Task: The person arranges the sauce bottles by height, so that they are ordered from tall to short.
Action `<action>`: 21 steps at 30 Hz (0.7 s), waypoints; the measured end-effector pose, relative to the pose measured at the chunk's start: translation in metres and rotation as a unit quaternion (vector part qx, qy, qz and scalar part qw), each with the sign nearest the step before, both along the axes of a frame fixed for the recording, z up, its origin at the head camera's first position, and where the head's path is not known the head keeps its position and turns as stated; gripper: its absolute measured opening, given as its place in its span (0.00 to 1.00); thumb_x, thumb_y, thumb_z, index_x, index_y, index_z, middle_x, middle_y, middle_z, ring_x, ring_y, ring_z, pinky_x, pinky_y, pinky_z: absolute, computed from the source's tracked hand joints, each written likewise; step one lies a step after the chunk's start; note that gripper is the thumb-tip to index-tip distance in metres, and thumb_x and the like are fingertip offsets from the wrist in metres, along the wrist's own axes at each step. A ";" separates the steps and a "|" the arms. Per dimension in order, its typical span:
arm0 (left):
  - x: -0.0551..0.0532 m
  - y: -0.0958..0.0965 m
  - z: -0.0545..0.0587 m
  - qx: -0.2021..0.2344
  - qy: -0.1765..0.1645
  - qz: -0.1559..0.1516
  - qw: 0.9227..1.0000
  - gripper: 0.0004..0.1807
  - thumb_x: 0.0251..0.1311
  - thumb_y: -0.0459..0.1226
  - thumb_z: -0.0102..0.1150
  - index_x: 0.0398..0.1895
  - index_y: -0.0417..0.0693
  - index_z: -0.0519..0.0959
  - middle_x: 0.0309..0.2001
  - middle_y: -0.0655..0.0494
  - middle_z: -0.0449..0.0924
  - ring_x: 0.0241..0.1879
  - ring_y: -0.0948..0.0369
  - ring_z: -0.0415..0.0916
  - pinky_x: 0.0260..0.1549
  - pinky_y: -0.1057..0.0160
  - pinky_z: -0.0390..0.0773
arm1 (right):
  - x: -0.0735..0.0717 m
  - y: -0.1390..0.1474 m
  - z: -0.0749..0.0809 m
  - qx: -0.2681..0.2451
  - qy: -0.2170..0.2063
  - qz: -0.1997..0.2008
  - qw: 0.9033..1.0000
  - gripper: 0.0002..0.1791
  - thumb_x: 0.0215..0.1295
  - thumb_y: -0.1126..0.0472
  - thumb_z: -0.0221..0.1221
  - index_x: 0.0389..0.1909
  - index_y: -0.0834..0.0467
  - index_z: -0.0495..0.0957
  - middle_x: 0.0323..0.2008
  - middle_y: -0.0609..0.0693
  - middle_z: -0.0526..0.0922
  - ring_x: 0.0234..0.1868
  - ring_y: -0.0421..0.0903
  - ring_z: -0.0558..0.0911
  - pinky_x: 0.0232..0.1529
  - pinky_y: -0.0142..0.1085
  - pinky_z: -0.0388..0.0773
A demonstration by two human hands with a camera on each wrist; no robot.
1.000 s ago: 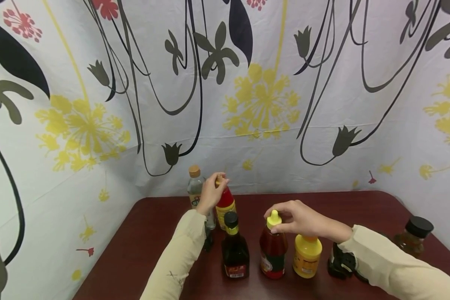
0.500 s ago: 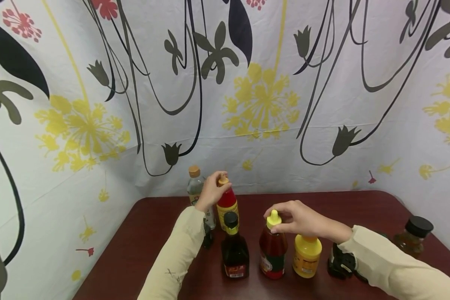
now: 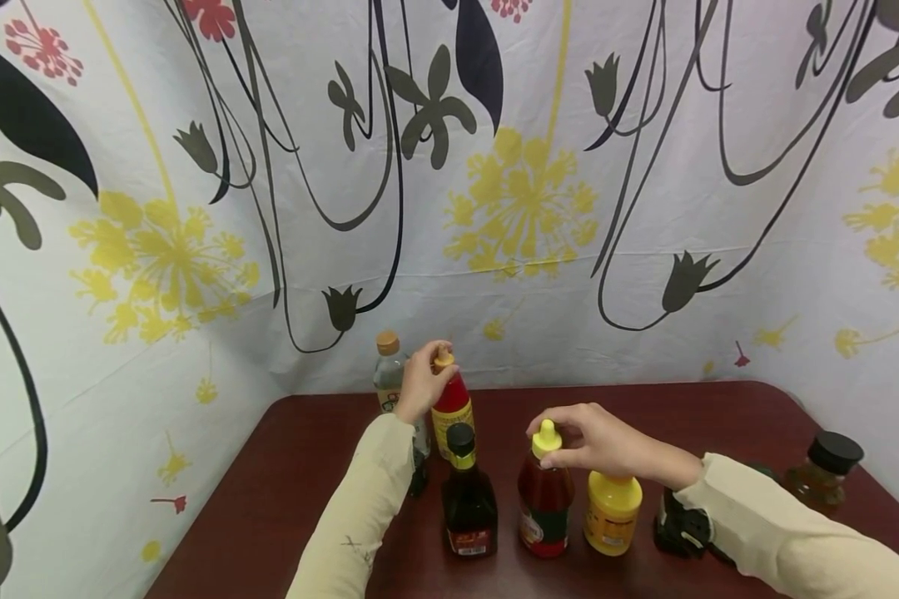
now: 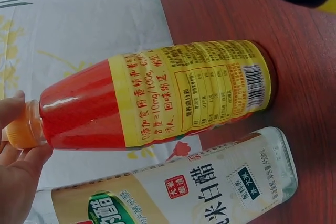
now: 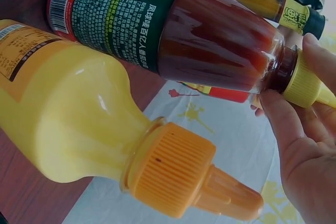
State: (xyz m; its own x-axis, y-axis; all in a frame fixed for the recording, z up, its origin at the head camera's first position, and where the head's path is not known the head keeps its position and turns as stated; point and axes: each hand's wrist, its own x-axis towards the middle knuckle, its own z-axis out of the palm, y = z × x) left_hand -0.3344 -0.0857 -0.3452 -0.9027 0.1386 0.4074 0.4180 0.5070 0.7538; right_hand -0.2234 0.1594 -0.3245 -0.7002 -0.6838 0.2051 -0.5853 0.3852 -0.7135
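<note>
At the back of the table, my left hand [image 3: 423, 380] pinches the orange cap [image 4: 21, 127] of a red sauce bottle [image 3: 452, 403] with a yellow label. This bottle stands upright beside a clear vinegar bottle [image 4: 210, 182], whose neck is partly behind the hand in the left wrist view. Nearer the front, my right hand [image 3: 595, 437] grips the yellow pointed cap [image 5: 303, 80] of a dark red sauce bottle [image 5: 220, 38] with a green label. Thumb and fingers reach around that cap from both sides. A yellow squeeze bottle [image 3: 613, 512] stands just right of it, under the right wrist.
A dark sauce bottle [image 3: 469, 507] with a black cap stands between the arms. Beyond the right forearm is a black-capped jar [image 3: 824, 474], and a black object [image 3: 682, 524] sits below that sleeve. A patterned cloth [image 3: 539, 333] hangs behind the dark red table [image 3: 285, 466].
My left hand and the red sauce bottle shifted slightly right, then a little back left. My right hand stays in place on the dark red sauce bottle's cap.
</note>
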 end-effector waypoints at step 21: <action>-0.003 -0.002 -0.002 0.026 -0.008 -0.017 0.999 0.12 0.54 0.30 0.57 0.42 0.41 0.74 0.44 0.46 0.76 0.46 0.55 0.73 0.43 0.60 0.74 | 0.006 0.004 0.006 0.002 0.011 -0.024 1.000 0.16 0.50 0.62 0.64 0.42 0.59 0.76 0.38 0.51 0.78 0.39 0.42 0.80 0.33 0.29 0.76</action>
State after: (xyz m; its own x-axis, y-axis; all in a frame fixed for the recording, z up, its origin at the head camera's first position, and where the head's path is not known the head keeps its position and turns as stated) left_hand -0.3372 -0.0872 -0.3474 -0.9038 0.1488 0.4013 0.4231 0.4516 0.7855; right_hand -0.2176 0.1633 -0.3187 -0.7276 -0.6504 0.2182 -0.5819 0.4166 -0.6984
